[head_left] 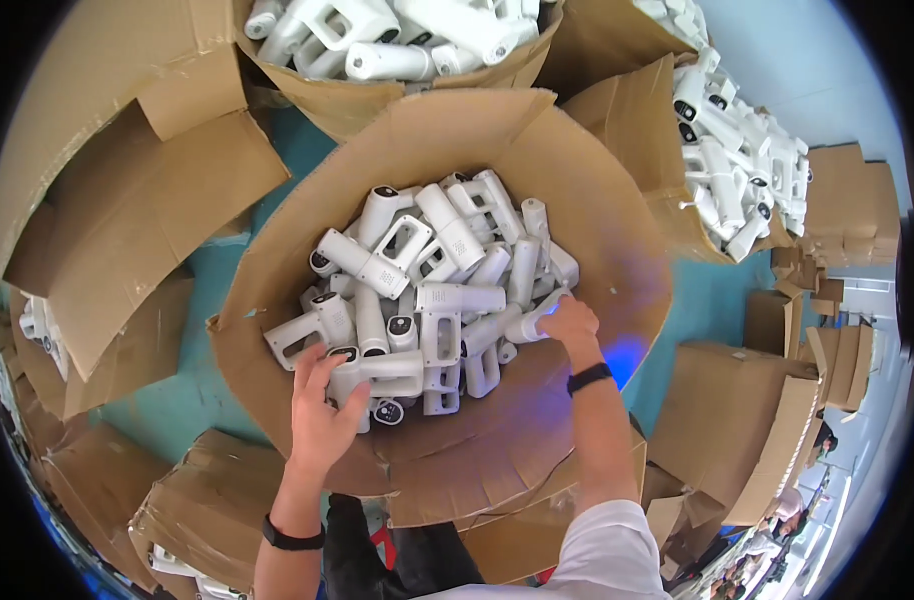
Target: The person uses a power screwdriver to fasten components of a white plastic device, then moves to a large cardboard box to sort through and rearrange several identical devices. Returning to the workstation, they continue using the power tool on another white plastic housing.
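Note:
A large brown cardboard box [587, 210] stands in front of me, with a heap of white handheld appliances [442, 225] in it. They have tube-like bodies and loop handles, and some show a small dark round panel at one end. At the heap's near left, my left hand [322, 405] has its thumb and fingers around the end of one white handheld appliance [392, 370]. On the right side, my right hand [570, 320] is closed on another white handheld appliance [534, 322]; its fingertips are partly hidden. Each wrist wears a black band.
More boxes of the same white appliances stand at the far side [387, 62] and far right [742, 160]. Open cardboard boxes lie at the left [147, 200] and right [727, 400] on the teal floor [197, 370]. Blue light falls on the near right wall of my box.

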`<state>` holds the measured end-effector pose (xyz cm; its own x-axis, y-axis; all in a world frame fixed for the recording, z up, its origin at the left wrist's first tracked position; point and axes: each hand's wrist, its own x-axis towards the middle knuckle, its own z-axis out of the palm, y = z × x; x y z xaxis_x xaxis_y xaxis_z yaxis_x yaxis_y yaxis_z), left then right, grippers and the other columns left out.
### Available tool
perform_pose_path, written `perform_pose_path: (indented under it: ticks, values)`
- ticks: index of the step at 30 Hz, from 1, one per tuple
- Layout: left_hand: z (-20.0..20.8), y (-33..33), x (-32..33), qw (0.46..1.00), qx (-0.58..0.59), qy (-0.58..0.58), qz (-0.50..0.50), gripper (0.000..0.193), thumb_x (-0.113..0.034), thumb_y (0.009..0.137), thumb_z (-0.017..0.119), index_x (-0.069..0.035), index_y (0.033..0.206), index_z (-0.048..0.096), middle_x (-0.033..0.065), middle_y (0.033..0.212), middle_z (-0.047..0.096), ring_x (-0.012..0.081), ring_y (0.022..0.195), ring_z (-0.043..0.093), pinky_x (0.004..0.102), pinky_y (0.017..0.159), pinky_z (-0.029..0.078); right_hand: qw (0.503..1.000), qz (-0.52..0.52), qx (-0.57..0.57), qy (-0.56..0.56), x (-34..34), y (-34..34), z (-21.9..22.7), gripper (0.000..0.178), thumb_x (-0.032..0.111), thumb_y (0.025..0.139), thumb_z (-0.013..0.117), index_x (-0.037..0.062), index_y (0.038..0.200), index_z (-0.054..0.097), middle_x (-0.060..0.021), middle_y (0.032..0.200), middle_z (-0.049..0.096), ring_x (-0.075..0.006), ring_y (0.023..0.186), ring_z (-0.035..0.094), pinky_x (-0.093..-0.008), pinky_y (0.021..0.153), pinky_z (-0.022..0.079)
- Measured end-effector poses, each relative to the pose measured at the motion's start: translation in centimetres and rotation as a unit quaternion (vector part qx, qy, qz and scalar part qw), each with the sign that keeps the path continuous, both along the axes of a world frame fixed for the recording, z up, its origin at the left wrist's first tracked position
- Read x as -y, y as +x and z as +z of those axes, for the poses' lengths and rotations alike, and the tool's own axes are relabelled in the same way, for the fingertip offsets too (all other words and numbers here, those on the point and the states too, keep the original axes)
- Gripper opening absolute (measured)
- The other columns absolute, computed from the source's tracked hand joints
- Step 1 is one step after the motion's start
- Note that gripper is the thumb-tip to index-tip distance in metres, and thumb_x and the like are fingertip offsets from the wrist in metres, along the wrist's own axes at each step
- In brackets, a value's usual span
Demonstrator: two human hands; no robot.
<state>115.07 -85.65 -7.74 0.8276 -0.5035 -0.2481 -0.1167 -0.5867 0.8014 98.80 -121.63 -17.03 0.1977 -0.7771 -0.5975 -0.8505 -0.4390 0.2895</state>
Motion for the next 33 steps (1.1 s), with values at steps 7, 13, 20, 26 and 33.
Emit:
perform_pose_path:
  ticks: [7,13,20,26,33]
  values:
    - [2.7,-1.4,-1.8,0.997,-0.034,-0.070,-0.022,0.079,-0.011,0.067,0.079,-0.007,0.136,0.040,0.0125,0.135,0.046,0.0290,0.120,0.048,0.0395,0.099,0.040,0.793,-0.234,0.454,0.331,-5.0,-0.2,14.1,0.049,0.026,0.067,0.071,-0.0020,0.106,0.060,-0.0130,0.084,0.063,-0.0214,0.063,0.061,-0.0315,0.048,0.048]
    - [7.3,-1.6,-1.9,0.965,0.121,-0.092,-0.216,0.101,-0.015,0.062,0.086,-0.007,0.144,0.026,0.0167,0.137,0.045,0.0318,0.128,0.044,0.0438,0.109,0.030,0.421,-0.397,0.480,0.660,-9.9,-3.6,14.4,0.052,0.036,0.073,0.059,-0.0028,0.109,0.059,-0.0129,0.083,0.063,-0.0187,0.047,0.047,-0.0281,0.039,0.034]
    - [9.3,-4.0,-3.2,0.963,0.106,-0.199,-0.145,0.076,-0.008,0.071,0.082,-0.009,0.135,0.040,0.0120,0.097,0.067,0.0222,0.082,0.067,0.0319,0.072,0.054,0.397,-0.416,0.434,0.693,-12.0,-2.9,12.7,0.059,0.055,0.080,0.046,0.0037,0.104,0.064,-0.0108,0.071,0.063,-0.0180,0.037,0.038,-0.0281,0.038,0.026]
    - [7.9,-4.9,-3.4,0.966,-0.075,-0.244,-0.047,0.086,0.001,0.074,0.076,-0.009,0.144,0.028,0.0102,0.101,0.066,0.0160,0.083,0.064,0.0313,0.069,0.053,0.431,-0.499,0.463,0.592,-13.2,-1.5,14.3,0.065,0.066,0.085,0.040,0.0083,0.108,0.062,-0.0094,0.079,0.065,-0.0194,0.053,0.055,-0.0285,0.042,0.035]
    - [7.1,-3.7,-2.2,0.896,-0.368,-0.228,0.102,0.085,0.002,0.084,0.063,-0.012,0.150,0.010,0.0144,0.103,0.064,0.0185,0.080,0.064,0.0340,0.069,0.054,0.607,-0.336,0.551,0.463,-14.4,0.1,14.1,0.039,0.039,0.092,0.054,0.0042,0.109,0.058,-0.0090,0.084,0.064,-0.0184,0.064,0.062,-0.0292,0.050,0.049]
